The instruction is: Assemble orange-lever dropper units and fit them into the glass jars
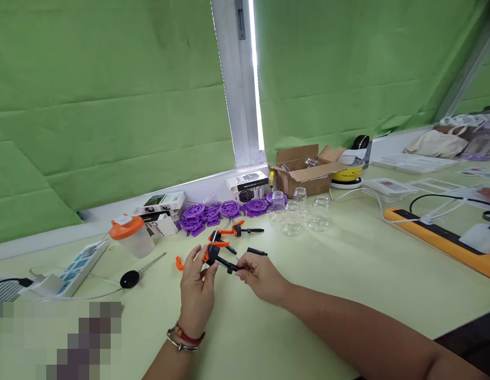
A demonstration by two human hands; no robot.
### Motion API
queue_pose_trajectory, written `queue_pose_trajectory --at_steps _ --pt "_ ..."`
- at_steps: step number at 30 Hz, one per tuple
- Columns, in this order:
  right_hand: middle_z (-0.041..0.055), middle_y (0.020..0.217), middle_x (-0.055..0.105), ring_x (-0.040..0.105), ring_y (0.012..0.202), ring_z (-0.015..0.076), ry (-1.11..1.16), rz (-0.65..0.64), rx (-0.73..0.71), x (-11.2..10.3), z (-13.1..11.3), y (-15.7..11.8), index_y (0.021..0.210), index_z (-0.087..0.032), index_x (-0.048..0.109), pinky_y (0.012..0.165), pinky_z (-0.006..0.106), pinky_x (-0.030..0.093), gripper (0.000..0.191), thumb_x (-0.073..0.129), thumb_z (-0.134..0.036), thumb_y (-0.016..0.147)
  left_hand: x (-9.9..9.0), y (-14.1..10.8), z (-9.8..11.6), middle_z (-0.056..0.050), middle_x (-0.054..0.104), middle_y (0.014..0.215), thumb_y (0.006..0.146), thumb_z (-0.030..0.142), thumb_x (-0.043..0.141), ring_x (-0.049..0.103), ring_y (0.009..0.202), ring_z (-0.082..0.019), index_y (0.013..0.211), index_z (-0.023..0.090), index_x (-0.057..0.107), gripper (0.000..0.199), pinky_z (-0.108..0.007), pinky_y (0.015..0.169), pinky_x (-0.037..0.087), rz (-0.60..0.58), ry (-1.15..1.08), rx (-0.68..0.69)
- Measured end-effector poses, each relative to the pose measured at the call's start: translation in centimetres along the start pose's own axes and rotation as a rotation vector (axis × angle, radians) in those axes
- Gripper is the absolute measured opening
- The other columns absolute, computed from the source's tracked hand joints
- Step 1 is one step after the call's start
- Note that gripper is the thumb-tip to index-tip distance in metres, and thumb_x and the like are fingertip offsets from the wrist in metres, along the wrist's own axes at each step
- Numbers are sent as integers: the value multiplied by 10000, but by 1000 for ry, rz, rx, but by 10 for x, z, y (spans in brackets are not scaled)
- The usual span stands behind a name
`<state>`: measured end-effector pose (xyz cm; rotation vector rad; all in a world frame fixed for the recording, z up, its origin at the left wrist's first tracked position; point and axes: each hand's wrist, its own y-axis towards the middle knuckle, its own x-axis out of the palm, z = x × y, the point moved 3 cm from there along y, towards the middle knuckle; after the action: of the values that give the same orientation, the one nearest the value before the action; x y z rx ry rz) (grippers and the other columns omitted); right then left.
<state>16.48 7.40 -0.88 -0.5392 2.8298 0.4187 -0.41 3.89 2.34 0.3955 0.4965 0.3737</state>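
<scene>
My left hand (198,295) is closed around the black-and-orange head of a small tool (222,259), which may be a clamp. My right hand (264,277) pinches the end of its black shaft, and the tool tilts down to the right between both hands. Just beyond my right fingers lies a short black stick-like part (257,252). A similar black-and-orange tool (237,229) rests on the table behind; another sits partly hidden behind the held one. Left of my left fingertips is a loose orange piece (179,263).
Purple plastic wheel-shaped parts (230,209) are piled at the back, near small printed boxes (161,226). Clear jars (292,228) stand before an open cardboard box (308,179). At left are an orange-lidded shaker (132,237) and a power strip (80,270); an orange power strip (438,240) lies right.
</scene>
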Motion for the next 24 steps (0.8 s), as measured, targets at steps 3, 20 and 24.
queue_pose_trajectory --at_steps 3,20,24 --pt "-20 656 562 476 568 97 -76 19 -48 -2 -4 0 811 -173 574 549 214 377 39 536 -172 801 -2 1 5 -66 463 1366 803 357 605 438 1254 -261 1208 293 575 411 -359 915 488 37 -47 63" --pt "31 770 625 562 709 144 -367 103 -326 -6 -17 -3 749 -183 576 687 255 419 95 537 -183 836 9 -6 11 -101 388 1375 811 297 602 635 927 -172 1035 236 430 289 -337 699 568 22 -361 -49" --pt "47 792 640 579 751 157 -400 77 -405 -4 -20 -4 749 -188 557 698 259 432 112 509 -174 849 8 -5 10 -71 456 1309 783 290 631 611 742 -97 998 235 446 289 -241 561 527 54 -341 -116"
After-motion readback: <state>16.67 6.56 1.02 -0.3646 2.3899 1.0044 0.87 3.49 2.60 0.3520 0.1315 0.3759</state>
